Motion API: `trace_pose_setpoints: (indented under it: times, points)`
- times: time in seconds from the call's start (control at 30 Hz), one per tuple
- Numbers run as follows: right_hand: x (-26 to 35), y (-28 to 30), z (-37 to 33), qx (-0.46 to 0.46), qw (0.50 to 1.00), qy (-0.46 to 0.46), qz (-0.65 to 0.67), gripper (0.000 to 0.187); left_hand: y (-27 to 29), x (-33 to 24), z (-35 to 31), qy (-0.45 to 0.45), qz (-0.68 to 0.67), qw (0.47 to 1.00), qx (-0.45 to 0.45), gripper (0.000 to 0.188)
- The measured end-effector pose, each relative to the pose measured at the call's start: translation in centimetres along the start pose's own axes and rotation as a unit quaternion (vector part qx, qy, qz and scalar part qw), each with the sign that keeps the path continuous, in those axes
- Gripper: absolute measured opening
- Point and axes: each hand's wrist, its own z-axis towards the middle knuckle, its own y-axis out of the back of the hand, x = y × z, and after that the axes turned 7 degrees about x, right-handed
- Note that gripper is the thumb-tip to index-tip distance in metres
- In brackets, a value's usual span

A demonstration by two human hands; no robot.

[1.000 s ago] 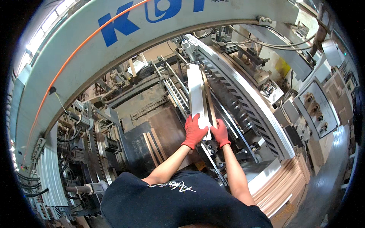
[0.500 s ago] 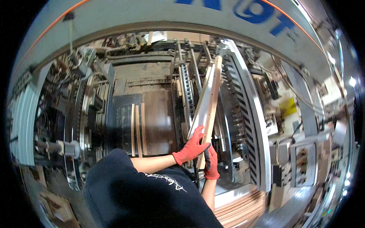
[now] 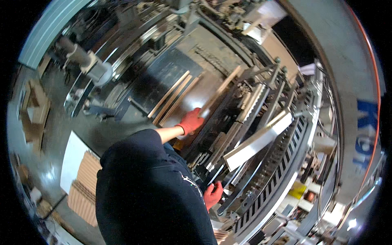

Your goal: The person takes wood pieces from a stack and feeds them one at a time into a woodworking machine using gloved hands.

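Shirt, black, fills the lower middle and blocks your view of whatever lies under it. Next, your right hand, red-gloved, low beside the machine's metal bars, fingers half bent; can't tell if it grips anything. Your left hand, also red-gloved, is farther out and grasps a wood strip near its close end, the far end pointing up and right. Blurred, so can't tell if that strip touches the worktop or sits just above.

Three more strips lie roughly side by side on the worktop, left of your left hand. Looks part-way: three laid down, one in your grip and not let go. Total wanted can't be read from this.

White board with pale wood along its edge rests slanted over the bars, right of both hands and touched by neither; looks like it's left for later handling. Toothed rail stands between the held strip and the board, so crossing there is tight. Off left, a tan stack and cardboard. Beyond the board, a slotted guard, then the machine's big grey beam with an orange cable.
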Motion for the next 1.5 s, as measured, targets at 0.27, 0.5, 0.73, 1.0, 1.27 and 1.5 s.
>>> trace_pose_setpoints:
  times: [0.27,0.5,0.73,1.0,1.27,1.5]
  points:
    - [-5.5,-4.4,-0.8,-0.019,0.997,-0.064,0.036,0.034,2.9,19.8,4.2,0.153,0.155,0.964,-0.150,0.051]
    - [-4.1,-4.5,-0.3,0.023,0.994,-0.107,-0.012,0.034,3.0,24.7,6.2,0.167,0.210,0.949,-0.167,0.044]
    - [-4.3,-5.2,0.5,0.041,0.991,-0.121,-0.041,0.033,1.6,26.4,8.8,0.200,0.239,0.939,-0.143,0.040]
    - [-4.3,-6.0,1.7,0.055,0.988,-0.131,-0.062,0.032,-1.5,34.2,12.7,0.320,0.304,0.890,-0.117,0.041]
    - [-3.7,-7.2,1.1,0.059,0.984,-0.157,-0.063,0.032,-1.4,33.1,13.5,0.391,0.332,0.853,-0.095,0.036]
    - [-3.4,-6.7,0.1,0.042,0.985,-0.154,-0.060,0.031,-7.9,33.5,12.0,0.344,0.242,0.892,-0.168,0.029]
